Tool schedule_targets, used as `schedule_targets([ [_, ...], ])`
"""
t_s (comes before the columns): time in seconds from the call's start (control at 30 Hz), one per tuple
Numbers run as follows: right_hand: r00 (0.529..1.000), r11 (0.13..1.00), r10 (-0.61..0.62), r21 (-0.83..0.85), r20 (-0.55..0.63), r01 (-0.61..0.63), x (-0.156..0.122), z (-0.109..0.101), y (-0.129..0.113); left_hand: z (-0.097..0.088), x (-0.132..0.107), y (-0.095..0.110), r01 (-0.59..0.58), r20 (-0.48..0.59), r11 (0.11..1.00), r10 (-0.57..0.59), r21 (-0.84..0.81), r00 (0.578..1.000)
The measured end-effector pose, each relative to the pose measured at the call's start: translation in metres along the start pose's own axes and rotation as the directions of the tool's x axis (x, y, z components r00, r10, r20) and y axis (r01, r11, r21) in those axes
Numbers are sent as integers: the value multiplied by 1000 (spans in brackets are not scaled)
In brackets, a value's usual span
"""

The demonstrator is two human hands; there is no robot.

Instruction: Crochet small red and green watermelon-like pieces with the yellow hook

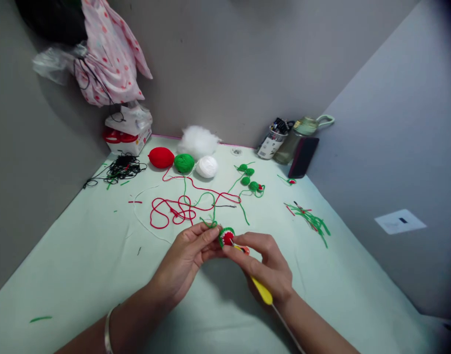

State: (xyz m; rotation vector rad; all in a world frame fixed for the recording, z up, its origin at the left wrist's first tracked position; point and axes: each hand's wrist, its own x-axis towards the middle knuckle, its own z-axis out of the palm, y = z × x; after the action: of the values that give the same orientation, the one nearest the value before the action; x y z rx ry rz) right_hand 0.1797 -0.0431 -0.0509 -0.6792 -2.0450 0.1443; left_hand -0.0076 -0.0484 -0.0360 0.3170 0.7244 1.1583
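Observation:
My left hand (188,255) pinches a small round crocheted piece (227,237) by its left side; it has a red middle, a white ring and a green edge. A crochet hook (262,291) with a yellow handle is gripped in my right hand (271,260), its tip at the red middle of the piece. Whether the tip goes through the stitches I cannot tell. Beside the hook's front end an orange bit (244,250) shows, partly hidden by fingers. Green yarn (209,222) trails above my left fingertips. Loose red yarn (173,211) lies in loops just beyond.
Red (161,158), green (184,163) and white (207,167) yarn balls stand before white stuffing (198,141). Small green crocheted balls (246,180) lie right of them. Black yarn (124,167) is tangled left. A pen holder (271,143), bottle (307,127), phone (303,157) and green scraps (313,219) are right.

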Motion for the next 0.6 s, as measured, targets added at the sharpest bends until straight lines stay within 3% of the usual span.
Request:
schedule_targets([
  [0.1, 976, 948, 216, 238, 5, -211, 3, -2, -1, 1, -1, 0, 10, 23, 1000, -10, 26, 1000],
  [0.23, 912, 779, 403, 497, 69, -382, 13, -3, 0, -1, -2, 0, 22, 50, 997, -26, 73, 998],
  [0.6, 797, 491, 548, 673, 255, -553, 12, 3, 12, 2, -6, 1, 74, 95, 971, -97, 226, 991],
])
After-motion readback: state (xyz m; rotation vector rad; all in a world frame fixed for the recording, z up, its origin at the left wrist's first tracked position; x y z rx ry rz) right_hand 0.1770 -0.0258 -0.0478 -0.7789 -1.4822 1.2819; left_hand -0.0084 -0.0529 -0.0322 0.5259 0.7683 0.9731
